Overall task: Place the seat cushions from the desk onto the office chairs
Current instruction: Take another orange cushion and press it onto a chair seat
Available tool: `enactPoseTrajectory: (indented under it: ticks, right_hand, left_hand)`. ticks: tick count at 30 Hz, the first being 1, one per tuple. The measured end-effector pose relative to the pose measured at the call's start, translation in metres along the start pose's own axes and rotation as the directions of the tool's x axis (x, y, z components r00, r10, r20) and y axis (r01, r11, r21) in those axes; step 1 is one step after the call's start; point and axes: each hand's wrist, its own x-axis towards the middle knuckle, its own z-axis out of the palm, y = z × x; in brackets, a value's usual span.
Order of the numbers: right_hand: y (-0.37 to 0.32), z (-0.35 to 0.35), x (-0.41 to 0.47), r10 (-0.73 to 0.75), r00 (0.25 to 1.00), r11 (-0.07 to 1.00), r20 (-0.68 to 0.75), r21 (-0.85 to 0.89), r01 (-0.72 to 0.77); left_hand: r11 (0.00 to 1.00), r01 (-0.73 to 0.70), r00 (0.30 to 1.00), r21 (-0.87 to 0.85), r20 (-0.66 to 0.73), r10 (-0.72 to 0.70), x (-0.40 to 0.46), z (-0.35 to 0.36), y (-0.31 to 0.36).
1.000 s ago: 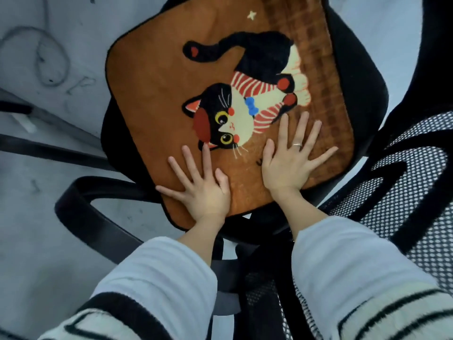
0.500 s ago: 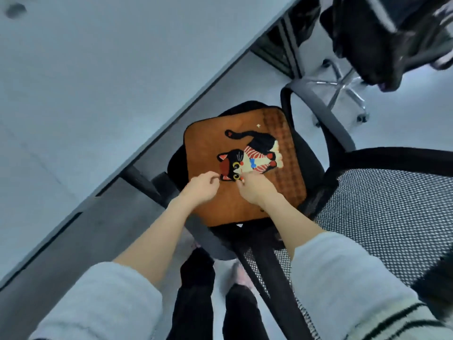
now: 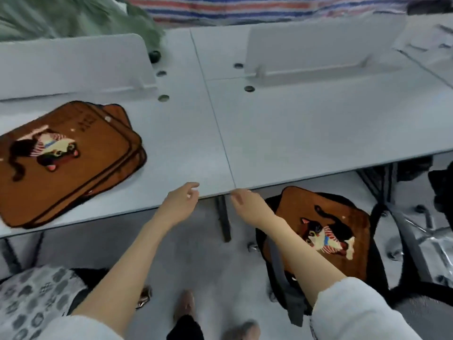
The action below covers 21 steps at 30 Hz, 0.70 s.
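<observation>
A stack of brown seat cushions (image 3: pixel 66 165) with a cat picture lies on the grey desk (image 3: pixel 282 133) at the left. Another brown cat cushion (image 3: pixel 326 231) lies flat on the seat of a black office chair (image 3: pixel 377 263) under the desk's front edge at the right. My left hand (image 3: pixel 180 202) and my right hand (image 3: pixel 245 202) hang in the air at the desk's front edge, fingers loosely curled, holding nothing. Both are well apart from either cushion.
Two white divider screens (image 3: pixel 318 47) stand along the desk's back. A green cloth (image 3: pixel 73 15) and a striped fabric (image 3: pixel 245 6) lie behind them. A patterned chair (image 3: pixel 31 298) is at the lower left, and a chrome chair base (image 3: pixel 429 231) at the right.
My hands have lifted off the cushion on the chair and come up to the desk edge. My view has swung up from the chair seat to the desk and the stack.
</observation>
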Motion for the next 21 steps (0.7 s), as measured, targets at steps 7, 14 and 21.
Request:
enactPoseTrajectory:
  ticks: [7, 14, 21]
  right_hand:
    - [-0.139, 0.074, 0.071, -0.158, 0.981, 0.980, 0.108, -0.101, 0.169]
    - [-0.236, 0.142, 0.137, -0.205, 0.965, 0.963, 0.161, -0.146, 0.229]
    - [-0.280, 0.161, 0.206, -0.209, 0.964, 0.956, 0.165, -0.172, 0.237]
  left_hand:
    - [0.991, 0.130, 0.973, -0.014, -0.188, -0.131, -0.034, -0.111, -0.135]
    - [0.983, 0.164, 0.922, -0.078, -0.343, -0.181, -0.024, -0.204, -0.238]
    - [0.953, 0.303, 0.903, -0.012, -0.317, -0.291, 0.005, -0.226, -0.305]
